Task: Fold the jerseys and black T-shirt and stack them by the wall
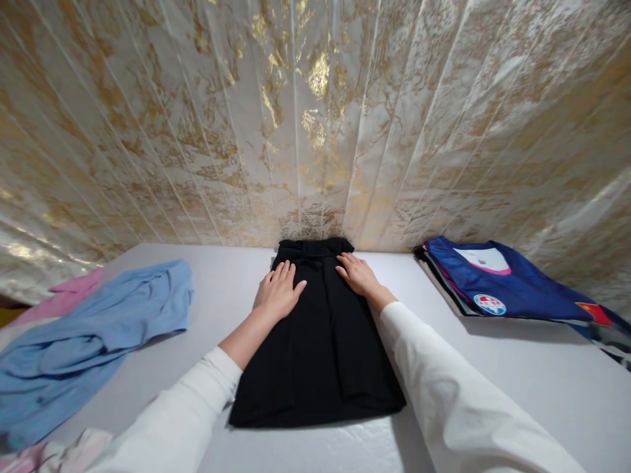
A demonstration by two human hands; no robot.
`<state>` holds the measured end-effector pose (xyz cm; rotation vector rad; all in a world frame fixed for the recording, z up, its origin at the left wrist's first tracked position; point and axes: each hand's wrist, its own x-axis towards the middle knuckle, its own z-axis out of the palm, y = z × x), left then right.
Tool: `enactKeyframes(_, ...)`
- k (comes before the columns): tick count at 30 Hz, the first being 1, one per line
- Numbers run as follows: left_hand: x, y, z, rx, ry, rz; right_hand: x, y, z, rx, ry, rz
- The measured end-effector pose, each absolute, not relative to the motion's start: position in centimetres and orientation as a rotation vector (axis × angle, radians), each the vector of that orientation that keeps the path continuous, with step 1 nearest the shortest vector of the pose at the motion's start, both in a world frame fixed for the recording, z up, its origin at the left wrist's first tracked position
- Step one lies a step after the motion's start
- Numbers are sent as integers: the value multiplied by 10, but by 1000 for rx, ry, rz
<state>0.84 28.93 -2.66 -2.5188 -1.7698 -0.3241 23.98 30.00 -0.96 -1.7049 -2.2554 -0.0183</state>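
A black garment (320, 341) lies flat in the middle of the white table (517, 374), its narrow end toward the wall. My left hand (279, 292) rests flat on its upper left part, fingers stretched out and holding nothing. My right hand (357, 272) lies flat on the upper right part, fingers spread too. Both arms wear white sleeves.
A crumpled blue garment (93, 335) lies at the left over a pink one (64, 295). A folded stack topped by a blue sports shirt (497, 286) sits at the right. A gold-and-white patterned wall (315, 118) rises behind the table. Pale pink cloth (54, 456) shows at the bottom left.
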Motion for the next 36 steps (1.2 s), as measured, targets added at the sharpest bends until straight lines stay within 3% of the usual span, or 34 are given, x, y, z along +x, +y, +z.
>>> enactKeyframes(7, 9, 260, -1, -2655, -1664, -406, 223, 217, 14, -1474, -2298, -8)
enactKeyframes(15, 20, 153, 10, -3064, -1249, -528, 234, 82, 33, -1454, -2308, 480)
enactKeyframes(20, 19, 144, 2, -3229, -1123, -718, 252, 78, 14, -1659, -2157, 417)
enactKeyframes(27, 13, 139, 13, -3417, -728, -413, 255, 74, 23, -1721, -2125, 541)
enactKeyframes(36, 19, 135, 14, -3355, -748, -320, 250, 74, 16, -1631, -2227, 375)
